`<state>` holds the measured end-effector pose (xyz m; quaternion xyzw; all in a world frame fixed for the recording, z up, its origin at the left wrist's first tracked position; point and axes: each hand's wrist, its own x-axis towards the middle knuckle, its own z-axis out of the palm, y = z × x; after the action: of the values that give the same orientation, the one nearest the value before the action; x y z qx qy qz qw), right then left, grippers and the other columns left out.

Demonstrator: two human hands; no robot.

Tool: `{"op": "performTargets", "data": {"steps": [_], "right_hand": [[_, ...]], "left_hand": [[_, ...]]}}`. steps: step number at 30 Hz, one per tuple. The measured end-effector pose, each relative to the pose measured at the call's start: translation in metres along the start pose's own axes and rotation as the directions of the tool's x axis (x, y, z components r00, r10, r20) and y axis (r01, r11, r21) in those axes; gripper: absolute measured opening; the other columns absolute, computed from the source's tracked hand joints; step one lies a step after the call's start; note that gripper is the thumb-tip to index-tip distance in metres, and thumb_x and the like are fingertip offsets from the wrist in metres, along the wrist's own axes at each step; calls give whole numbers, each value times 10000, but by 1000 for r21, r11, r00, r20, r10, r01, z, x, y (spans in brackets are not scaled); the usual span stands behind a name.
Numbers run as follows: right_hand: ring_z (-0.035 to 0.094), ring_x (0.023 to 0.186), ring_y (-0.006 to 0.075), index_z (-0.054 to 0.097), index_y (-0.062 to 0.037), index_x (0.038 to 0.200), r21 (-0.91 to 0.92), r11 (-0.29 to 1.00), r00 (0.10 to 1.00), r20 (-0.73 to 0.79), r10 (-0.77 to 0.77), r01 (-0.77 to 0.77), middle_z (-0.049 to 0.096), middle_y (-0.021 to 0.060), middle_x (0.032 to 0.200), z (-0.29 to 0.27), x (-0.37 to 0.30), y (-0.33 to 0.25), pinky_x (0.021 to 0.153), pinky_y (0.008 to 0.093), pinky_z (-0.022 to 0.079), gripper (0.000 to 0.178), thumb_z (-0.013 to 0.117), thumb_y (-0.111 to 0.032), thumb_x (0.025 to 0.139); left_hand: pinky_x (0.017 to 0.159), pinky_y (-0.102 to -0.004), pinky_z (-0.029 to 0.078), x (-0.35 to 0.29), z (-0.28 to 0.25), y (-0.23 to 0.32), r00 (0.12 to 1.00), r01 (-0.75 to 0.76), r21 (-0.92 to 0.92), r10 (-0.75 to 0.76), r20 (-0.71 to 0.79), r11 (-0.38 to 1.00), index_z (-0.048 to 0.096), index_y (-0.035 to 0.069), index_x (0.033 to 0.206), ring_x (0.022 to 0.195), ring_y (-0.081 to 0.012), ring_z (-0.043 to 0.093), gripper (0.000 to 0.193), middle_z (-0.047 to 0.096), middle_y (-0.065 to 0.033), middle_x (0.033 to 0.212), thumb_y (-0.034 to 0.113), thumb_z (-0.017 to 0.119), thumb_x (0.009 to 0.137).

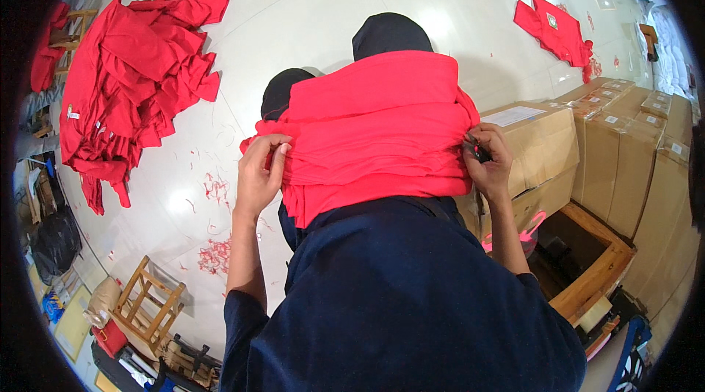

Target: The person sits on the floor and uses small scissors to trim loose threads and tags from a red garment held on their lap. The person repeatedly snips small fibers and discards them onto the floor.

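A red garment [374, 131], gathered in thick folds, lies across my lap over dark-clad knees. At its left edge my left hand [261, 172] pinches the cloth between thumb and fingers. My right hand [490, 161] is at the opposite edge, its fingers curled round a small black tool [481, 151] with a bit of red on it. Most of that tool is hidden in the palm, so its exact kind does not show. The fingertips of this hand touch the cloth or come very close to it.
A big heap of red garments [139, 76] lies on the floor at left; another red garment [557, 31] is at far right. Cardboard boxes [617, 164] stand at my right beside a wooden frame [598, 278] and pink-handled scissors [530, 227]. A wooden stool [150, 304] and thread scraps [215, 254] are lower left.
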<state>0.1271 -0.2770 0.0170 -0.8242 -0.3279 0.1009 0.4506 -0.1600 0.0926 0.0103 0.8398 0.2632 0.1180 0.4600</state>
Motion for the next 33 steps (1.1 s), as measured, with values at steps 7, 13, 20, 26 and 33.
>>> {"op": "performTargets", "data": {"steps": [7, 13, 20, 26, 33], "right_hand": [[741, 1020, 248, 753, -18, 1081, -11, 999, 998, 34, -49, 50, 754, 151, 1148, -6, 10, -6, 877, 339, 582, 243, 823, 61, 862], [745, 1017, 235, 799, -10, 1143, -19, 999, 996, 78, -34, 35, 754, 146, 1160, -12, 17, -12, 862, 330, 583, 289, 842, 49, 863], [740, 1004, 225, 812, -14, 1125, -27, 999, 995, 95, -39, 42, 746, 127, 1134, -9, 16, -14, 862, 326, 578, 277, 829, 53, 857], [731, 921, 176, 813, -6, 1112, 89, 993, 993, 99, 67, -76, 749, 86, 983, -18, 22, 0, 835, 320, 575, 211, 838, -1, 902], [690, 796, 135, 829, 41, 1084, -42, 910, 909, -84, 408, -412, 779, 94, 858, 14, 127, 20, 733, 344, 570, 261, 839, -204, 997]], "left_hand": [[884, -353, 588, 16, -2, 16, 999, -29, -5, 29, -27, 1000, 756, -26, 1158, 943, -236, 741, 117, 768, -138, 1059, 16, 748, 1049], [968, -400, 585, 65, 19, 59, 984, -180, -6, 180, 8, 984, 773, 3, 1161, 1048, -301, 750, 126, 778, -146, 1118, 47, 758, 1044], [1330, -568, 322, 83, 115, 111, 710, -531, -104, 509, 487, 841, 663, 198, 1575, 1623, -371, 416, 452, 490, -143, 1737, 299, 643, 1134], [1394, -668, 53, 65, 128, 109, 611, -586, 28, 418, 673, 810, 582, 340, 1668, 1757, -420, 50, 515, 162, -117, 1904, 459, 545, 1168], [1384, -676, 104, 82, 113, 124, 541, -567, -83, 447, 712, 819, 660, 278, 1603, 1740, -441, 125, 471, 256, -163, 1867, 417, 610, 1155]]}}
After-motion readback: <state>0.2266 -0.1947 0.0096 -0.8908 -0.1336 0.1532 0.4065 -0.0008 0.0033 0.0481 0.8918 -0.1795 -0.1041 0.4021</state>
